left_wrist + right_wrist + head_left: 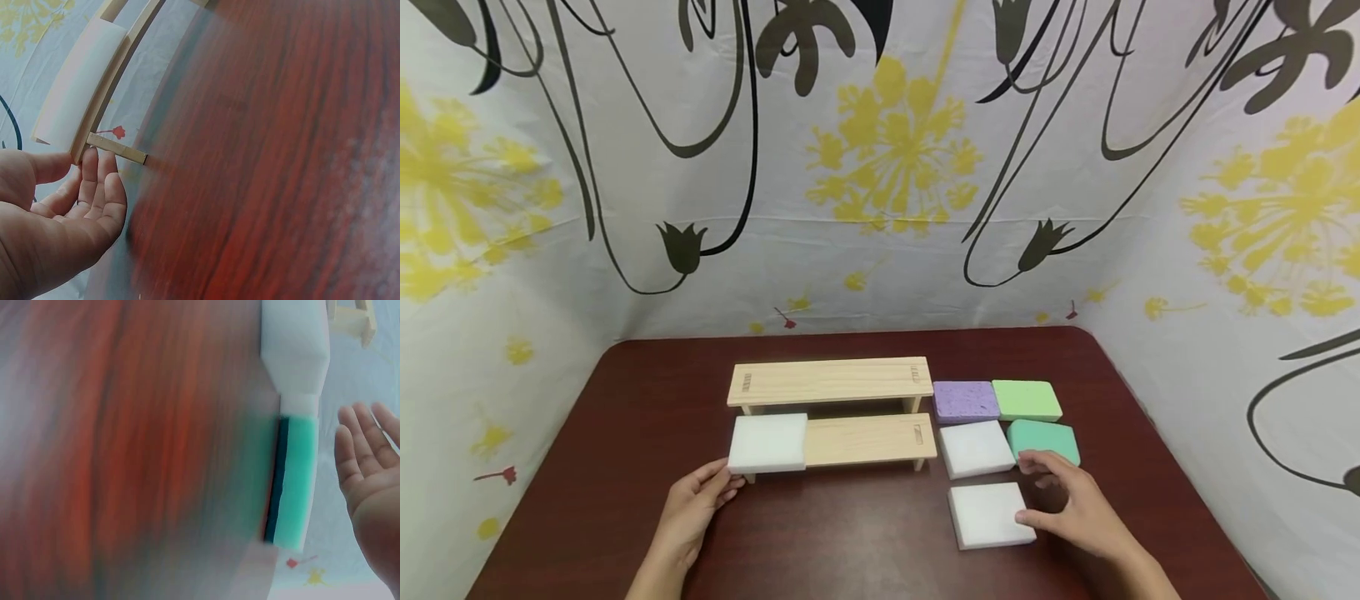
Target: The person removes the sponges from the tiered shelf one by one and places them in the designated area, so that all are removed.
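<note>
Two low wooden shelves stand one behind the other, the back shelf (831,381) and the front shelf (865,440). A white sponge (767,443) lies on the front shelf's left end. My left hand (695,504) pinches that shelf's left corner, thumb at the edge and fingers (90,169) beneath, beside a short leg (119,149). My right hand (1071,508) hovers with fingers spread over the right side of the near white sponge (988,515). Its fingertips overlap the teal sponge (1043,442) in the head view; in the right wrist view this sponge shows a dark underside (275,481).
Another white sponge (976,450) lies between the shelves and the teal one. Behind it are a purple sponge (966,402) and a light green sponge (1027,400), side by side. All rest on a dark red-brown table (820,542) enclosed by patterned cloth (880,275).
</note>
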Demonstrator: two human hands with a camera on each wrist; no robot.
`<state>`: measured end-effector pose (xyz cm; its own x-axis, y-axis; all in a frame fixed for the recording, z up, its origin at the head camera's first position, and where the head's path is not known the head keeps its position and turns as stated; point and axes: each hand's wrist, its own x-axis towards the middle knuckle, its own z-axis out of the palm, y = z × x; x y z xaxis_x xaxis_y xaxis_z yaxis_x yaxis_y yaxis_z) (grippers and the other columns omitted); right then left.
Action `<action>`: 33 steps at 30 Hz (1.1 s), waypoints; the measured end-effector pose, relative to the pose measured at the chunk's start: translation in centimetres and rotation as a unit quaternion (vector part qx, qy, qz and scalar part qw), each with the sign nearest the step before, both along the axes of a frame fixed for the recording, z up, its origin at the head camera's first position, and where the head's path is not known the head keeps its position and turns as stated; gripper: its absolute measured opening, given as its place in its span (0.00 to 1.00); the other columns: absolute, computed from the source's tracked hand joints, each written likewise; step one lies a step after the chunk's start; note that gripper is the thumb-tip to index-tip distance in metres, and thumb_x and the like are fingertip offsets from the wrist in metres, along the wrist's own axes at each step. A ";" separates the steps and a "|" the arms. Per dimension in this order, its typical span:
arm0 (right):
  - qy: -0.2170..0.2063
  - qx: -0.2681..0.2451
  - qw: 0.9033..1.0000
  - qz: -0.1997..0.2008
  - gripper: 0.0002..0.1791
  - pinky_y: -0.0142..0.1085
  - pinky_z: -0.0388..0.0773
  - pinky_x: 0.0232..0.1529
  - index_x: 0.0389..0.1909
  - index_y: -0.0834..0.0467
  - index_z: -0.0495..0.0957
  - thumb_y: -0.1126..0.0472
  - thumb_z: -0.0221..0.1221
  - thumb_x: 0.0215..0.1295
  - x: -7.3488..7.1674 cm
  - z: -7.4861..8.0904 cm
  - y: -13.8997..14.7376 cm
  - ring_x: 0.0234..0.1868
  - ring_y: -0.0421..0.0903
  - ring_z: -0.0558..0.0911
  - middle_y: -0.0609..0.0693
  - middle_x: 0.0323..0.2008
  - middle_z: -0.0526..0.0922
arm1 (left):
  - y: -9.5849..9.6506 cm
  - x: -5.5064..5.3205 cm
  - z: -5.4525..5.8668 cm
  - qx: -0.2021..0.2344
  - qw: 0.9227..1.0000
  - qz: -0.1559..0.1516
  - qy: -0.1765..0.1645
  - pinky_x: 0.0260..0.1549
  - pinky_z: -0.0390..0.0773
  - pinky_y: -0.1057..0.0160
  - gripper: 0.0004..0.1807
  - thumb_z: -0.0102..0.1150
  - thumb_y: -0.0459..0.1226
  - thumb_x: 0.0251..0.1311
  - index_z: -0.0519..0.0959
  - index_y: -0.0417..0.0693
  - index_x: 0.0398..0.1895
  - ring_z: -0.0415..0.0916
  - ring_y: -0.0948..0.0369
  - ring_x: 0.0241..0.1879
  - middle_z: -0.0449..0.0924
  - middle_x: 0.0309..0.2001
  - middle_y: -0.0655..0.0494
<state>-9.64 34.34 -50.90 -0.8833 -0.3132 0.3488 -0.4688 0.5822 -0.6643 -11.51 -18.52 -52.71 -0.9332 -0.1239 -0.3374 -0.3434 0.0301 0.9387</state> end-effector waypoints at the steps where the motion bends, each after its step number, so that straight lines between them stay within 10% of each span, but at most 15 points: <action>1: 0.005 -0.005 1.000 -0.006 0.40 0.28 0.80 0.43 0.60 0.66 0.76 0.62 0.81 0.44 -0.2 0.0 -0.4 0.50 0.41 0.80 0.56 0.49 0.82 | 0.0 0.0 0.0 0.000 1.000 0.002 0.001 0.44 0.82 0.70 0.23 0.47 0.32 0.78 0.65 0.24 0.68 0.80 0.69 0.41 0.82 0.49 0.47; 13: 0.003 -0.016 0.999 -0.038 0.35 0.42 0.85 0.44 0.62 0.55 0.76 0.60 0.78 0.52 -2.2 1.4 -5.0 0.51 0.47 0.81 0.54 0.51 0.82 | 0.0 -0.2 -0.1 0.000 1.000 0.006 0.002 0.44 0.82 0.69 0.23 0.47 0.31 0.77 0.66 0.22 0.67 0.81 0.67 0.42 0.81 0.52 0.41; 33: 0.041 -0.017 0.998 0.052 0.34 0.44 0.84 0.44 0.60 0.64 0.76 0.58 0.78 0.53 -4.9 2.4 -12.6 0.51 0.51 0.82 0.55 0.49 0.83 | 0.5 -0.1 0.3 -0.015 1.000 0.025 0.008 0.42 0.83 0.69 0.21 0.47 0.31 0.77 0.70 0.23 0.64 0.81 0.67 0.41 0.83 0.49 0.44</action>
<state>-14.50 21.77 -48.54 -0.8142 -0.3895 0.4306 -0.5798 0.5054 -0.6391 -11.63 -18.04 -52.36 -0.9307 -0.1806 -0.3181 -0.3301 0.0404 0.9431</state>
